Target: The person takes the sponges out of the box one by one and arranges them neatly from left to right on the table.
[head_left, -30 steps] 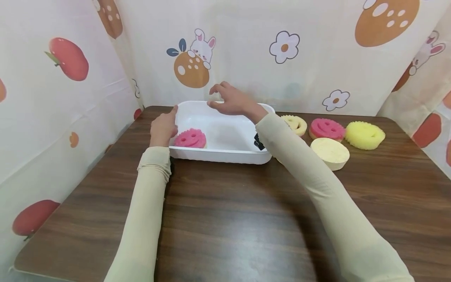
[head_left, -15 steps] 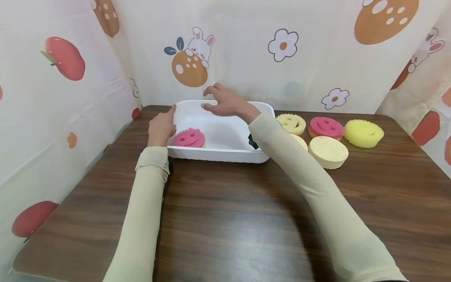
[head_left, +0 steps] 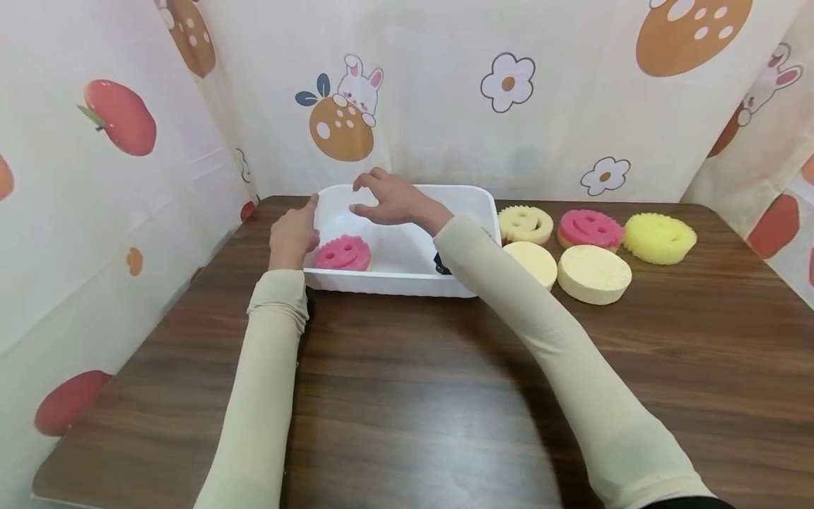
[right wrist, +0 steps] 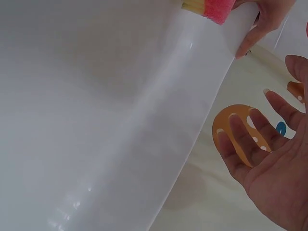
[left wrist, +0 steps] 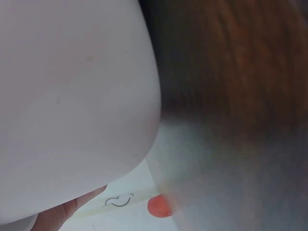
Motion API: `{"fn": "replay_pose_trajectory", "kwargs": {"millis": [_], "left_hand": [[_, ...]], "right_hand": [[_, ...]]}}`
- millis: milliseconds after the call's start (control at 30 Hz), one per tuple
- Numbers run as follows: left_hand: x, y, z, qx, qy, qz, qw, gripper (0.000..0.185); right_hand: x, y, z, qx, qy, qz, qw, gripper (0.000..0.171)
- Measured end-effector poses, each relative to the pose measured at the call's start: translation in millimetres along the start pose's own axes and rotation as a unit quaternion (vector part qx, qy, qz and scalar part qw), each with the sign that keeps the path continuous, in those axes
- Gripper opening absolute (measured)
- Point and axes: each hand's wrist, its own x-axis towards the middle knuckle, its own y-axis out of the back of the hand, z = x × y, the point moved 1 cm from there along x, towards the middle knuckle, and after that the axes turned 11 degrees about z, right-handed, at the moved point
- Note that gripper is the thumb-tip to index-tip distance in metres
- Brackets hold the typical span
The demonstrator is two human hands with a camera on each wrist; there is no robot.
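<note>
A white plastic tray [head_left: 407, 284] stands on the table, with one pink smiley-face sponge [head_left: 343, 253] lying inside at its left end. At the tray's left rim, my left hand [head_left: 294, 233] grips the edge, one finger stretched along it; the right wrist view also shows this left hand [right wrist: 269, 19] at the rim beside the sponge. Over the tray's middle, my right hand [head_left: 393, 198] hovers with fingers spread and loosely bent, holding nothing. From the left wrist, the tray's outer wall [left wrist: 77, 96] fills much of the view and hides most of the hand.
Right of the tray lie several round sponges: a cream smiley sponge [head_left: 525, 225], a pink smiley sponge [head_left: 590, 230], a yellow sponge [head_left: 660, 239] and two plain cream ones, including a cream round sponge [head_left: 594, 274]. A patterned curtain [head_left: 432, 106] hangs behind the wooden table [head_left: 394, 396].
My right hand has moved a little left and lower over the tray, uncovering more of the cream sponges beside it. The left hand stays at the tray's rim.
</note>
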Motion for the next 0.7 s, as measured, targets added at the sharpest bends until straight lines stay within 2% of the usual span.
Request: {"fn": "replay_pose_trajectory", "kwargs": {"millis": [467, 700], "left_hand": [[-1.4, -0.8, 4.9, 0.004, 0.002, 0.001, 1.0000, 0.077], [-1.7, -0.7, 2.3, 0.011, -0.002, 0.014, 0.9998, 0.076]], "right_hand": [[-3, -8, 4, -0.020, -0.005, -0.028, 0.999, 0.057], [-2, -14, 0, -0.034, 0.004, -0.031, 0.999, 0.058]]}}
